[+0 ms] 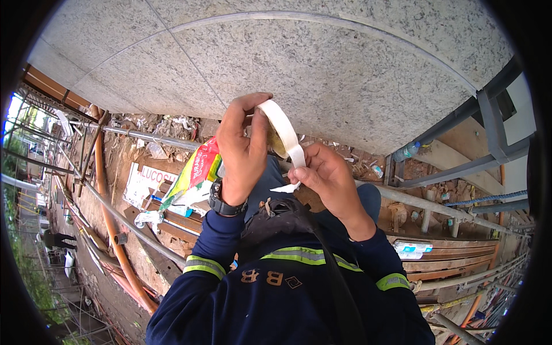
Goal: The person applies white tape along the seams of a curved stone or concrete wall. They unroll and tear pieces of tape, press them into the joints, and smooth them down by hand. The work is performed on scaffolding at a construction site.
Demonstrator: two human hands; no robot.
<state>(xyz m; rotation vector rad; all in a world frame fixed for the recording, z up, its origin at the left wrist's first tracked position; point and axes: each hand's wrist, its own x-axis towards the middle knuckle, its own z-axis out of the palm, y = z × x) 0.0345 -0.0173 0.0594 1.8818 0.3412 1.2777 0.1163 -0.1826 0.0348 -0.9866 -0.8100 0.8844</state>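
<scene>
A roll of white masking tape (278, 122) is held up before my chest, its cardboard core partly showing. My left hand (244, 144) grips the roll from the left, with the thumb and fingers round its rim. On the right, my right hand (326, 178) pinches the tape's loose end between thumb and fingers. A short crumpled piece of the tape (284, 188) sticks out below that pinch. Just beyond both hands rises a speckled grey stone-clad wall (339, 75) with thin joints.
Metal scaffold tubes (141, 138) run across below me on both sides. A colourful plastic sack (198, 169) lies at the left on wooden planks. At the right are a plastic bottle (407, 151) and a grey steel frame (493, 123). Rubble covers the ground; a distant person (57, 240) stands far left.
</scene>
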